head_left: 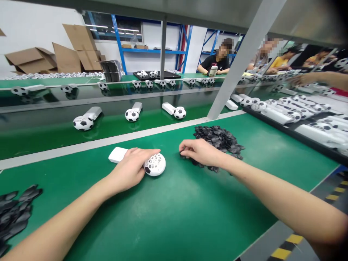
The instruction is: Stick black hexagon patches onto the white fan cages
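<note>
A white handheld device with a football-patterned round head [155, 165] lies on the green bench, its white handle [117, 154] pointing left. My left hand [133, 165] is wrapped over it where handle and head meet. The top of the head shows open, lattice-like gaps, and one black patch is visible near my fingers. To the right, my right hand [199, 150] is at the left edge of a pile of small thin black pieces [217, 137]. Its fingers are curled in a pinch, with a dark piece at the fingertips, partly hidden.
Behind the bench edge, a green conveyor carries several football-headed devices [83, 123]. A black tray [288, 127] full of them stands at right. Larger black pieces [16, 210] lie at lower left. A slanted metal post [241, 61] rises beyond the pile. Co-workers sit farther back.
</note>
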Demonstrator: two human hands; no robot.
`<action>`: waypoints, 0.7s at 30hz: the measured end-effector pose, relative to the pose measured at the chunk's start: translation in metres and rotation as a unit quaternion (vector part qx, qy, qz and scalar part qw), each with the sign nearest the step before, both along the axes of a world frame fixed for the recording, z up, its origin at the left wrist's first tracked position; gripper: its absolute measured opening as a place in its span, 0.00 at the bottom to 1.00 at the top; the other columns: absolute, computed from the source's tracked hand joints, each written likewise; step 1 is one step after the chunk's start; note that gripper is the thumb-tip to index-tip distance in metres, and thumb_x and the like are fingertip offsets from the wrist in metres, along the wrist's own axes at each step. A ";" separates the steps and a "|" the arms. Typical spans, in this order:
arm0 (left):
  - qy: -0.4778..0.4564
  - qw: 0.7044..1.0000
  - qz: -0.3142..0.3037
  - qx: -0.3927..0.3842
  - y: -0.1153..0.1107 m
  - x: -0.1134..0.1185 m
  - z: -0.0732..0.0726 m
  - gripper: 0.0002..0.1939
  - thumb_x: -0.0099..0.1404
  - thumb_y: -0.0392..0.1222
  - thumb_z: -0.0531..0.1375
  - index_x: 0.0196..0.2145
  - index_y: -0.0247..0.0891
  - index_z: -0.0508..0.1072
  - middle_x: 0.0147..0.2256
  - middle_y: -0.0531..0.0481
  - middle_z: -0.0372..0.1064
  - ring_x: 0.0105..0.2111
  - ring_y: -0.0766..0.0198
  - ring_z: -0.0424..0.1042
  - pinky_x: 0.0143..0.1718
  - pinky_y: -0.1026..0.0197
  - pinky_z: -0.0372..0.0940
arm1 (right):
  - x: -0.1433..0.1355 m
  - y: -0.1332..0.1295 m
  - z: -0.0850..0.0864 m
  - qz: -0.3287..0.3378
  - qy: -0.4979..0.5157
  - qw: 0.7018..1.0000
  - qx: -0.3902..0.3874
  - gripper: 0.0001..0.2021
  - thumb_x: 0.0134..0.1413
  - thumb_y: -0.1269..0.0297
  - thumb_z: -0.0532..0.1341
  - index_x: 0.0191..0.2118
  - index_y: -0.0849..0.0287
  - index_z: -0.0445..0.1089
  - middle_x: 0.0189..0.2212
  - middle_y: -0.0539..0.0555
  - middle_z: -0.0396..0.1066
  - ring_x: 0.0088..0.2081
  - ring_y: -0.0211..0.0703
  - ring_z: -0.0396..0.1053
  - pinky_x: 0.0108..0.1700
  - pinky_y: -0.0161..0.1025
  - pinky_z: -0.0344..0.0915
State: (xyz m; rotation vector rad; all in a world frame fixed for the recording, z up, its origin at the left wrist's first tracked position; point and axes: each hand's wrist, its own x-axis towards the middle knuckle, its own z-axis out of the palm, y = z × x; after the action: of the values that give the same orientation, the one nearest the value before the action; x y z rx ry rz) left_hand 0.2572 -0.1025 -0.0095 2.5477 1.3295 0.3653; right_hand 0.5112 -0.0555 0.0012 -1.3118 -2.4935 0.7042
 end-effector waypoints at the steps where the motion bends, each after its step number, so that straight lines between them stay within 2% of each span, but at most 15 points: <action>1: -0.005 1.000 -0.002 -0.003 0.000 0.000 0.000 0.33 0.53 0.27 0.47 0.55 0.48 0.56 0.52 0.53 0.62 0.49 0.56 0.60 0.50 0.51 0.53 | -0.004 -0.005 -0.001 0.021 0.014 0.999 -0.023 0.07 0.54 0.70 0.54 0.37 0.56 0.69 0.29 0.49 0.72 0.29 0.37 0.68 0.33 0.33 0.62; 3: -0.010 1.000 0.000 -0.002 0.000 0.000 0.000 0.33 0.53 0.26 0.47 0.55 0.49 0.57 0.52 0.54 0.61 0.49 0.57 0.60 0.51 0.52 0.52 | -0.011 -0.012 -0.003 0.074 0.022 0.996 -0.032 0.09 0.54 0.72 0.54 0.37 0.56 0.69 0.32 0.49 0.72 0.32 0.38 0.68 0.36 0.34 0.62; 6: -0.004 1.000 0.008 -0.009 -0.002 0.001 0.002 0.33 0.53 0.27 0.49 0.56 0.46 0.55 0.51 0.51 0.62 0.50 0.56 0.59 0.53 0.51 0.50 | -0.017 -0.015 -0.007 0.118 0.025 0.993 0.008 0.08 0.54 0.72 0.54 0.34 0.57 0.70 0.32 0.51 0.70 0.35 0.39 0.66 0.40 0.36 0.61; 8: 0.006 1.000 0.020 -0.022 -0.004 0.004 0.004 0.32 0.53 0.34 0.54 0.57 0.42 0.54 0.49 0.46 0.63 0.49 0.54 0.59 0.53 0.50 0.50 | -0.018 -0.016 -0.007 0.103 0.046 0.993 0.030 0.07 0.54 0.71 0.56 0.32 0.58 0.71 0.33 0.51 0.68 0.37 0.39 0.65 0.41 0.37 0.61; 10: 0.010 0.999 0.038 -0.034 -0.005 0.006 0.005 0.36 0.52 0.46 0.60 0.57 0.40 0.54 0.47 0.44 0.64 0.48 0.51 0.59 0.52 0.48 0.51 | -0.019 -0.017 -0.004 0.077 0.076 0.994 0.033 0.05 0.52 0.70 0.57 0.31 0.58 0.71 0.32 0.51 0.67 0.37 0.39 0.65 0.42 0.37 0.61; 13: 0.001 0.997 0.064 -0.036 -0.006 0.010 0.005 0.39 0.49 0.59 0.59 0.56 0.40 0.57 0.47 0.44 0.65 0.48 0.49 0.60 0.52 0.45 0.50 | -0.024 -0.024 0.002 0.052 0.111 0.992 -0.001 0.04 0.53 0.69 0.58 0.33 0.58 0.69 0.30 0.50 0.68 0.33 0.37 0.65 0.37 0.35 0.62; 16: -0.009 0.997 0.068 -0.030 -0.006 0.012 0.004 0.39 0.50 0.63 0.57 0.55 0.39 0.58 0.47 0.44 0.65 0.48 0.50 0.60 0.54 0.44 0.46 | -0.030 -0.034 0.006 0.084 0.118 0.989 0.000 0.06 0.53 0.71 0.56 0.37 0.58 0.69 0.33 0.51 0.68 0.34 0.38 0.66 0.38 0.35 0.62; 18: -0.016 0.998 0.063 -0.028 -0.006 0.012 0.003 0.38 0.51 0.63 0.57 0.54 0.39 0.59 0.47 0.44 0.65 0.49 0.50 0.59 0.55 0.44 0.44 | -0.033 -0.038 0.007 0.104 0.115 0.988 0.019 0.06 0.53 0.73 0.56 0.35 0.58 0.69 0.33 0.51 0.68 0.36 0.38 0.65 0.40 0.35 0.61; 21: -0.020 0.997 0.062 -0.027 -0.006 0.011 0.002 0.37 0.51 0.62 0.57 0.54 0.40 0.59 0.47 0.45 0.65 0.49 0.50 0.59 0.55 0.44 0.44 | -0.037 -0.040 0.006 0.093 0.119 0.988 0.020 0.05 0.53 0.74 0.56 0.33 0.58 0.67 0.30 0.49 0.69 0.32 0.37 0.65 0.36 0.34 0.61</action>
State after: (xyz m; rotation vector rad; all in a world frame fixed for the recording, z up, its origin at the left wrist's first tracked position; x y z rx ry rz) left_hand 0.2684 -0.1083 -0.0072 2.4080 1.4669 0.3967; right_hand 0.4747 -0.0955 0.0072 -0.9288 -2.4393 0.7939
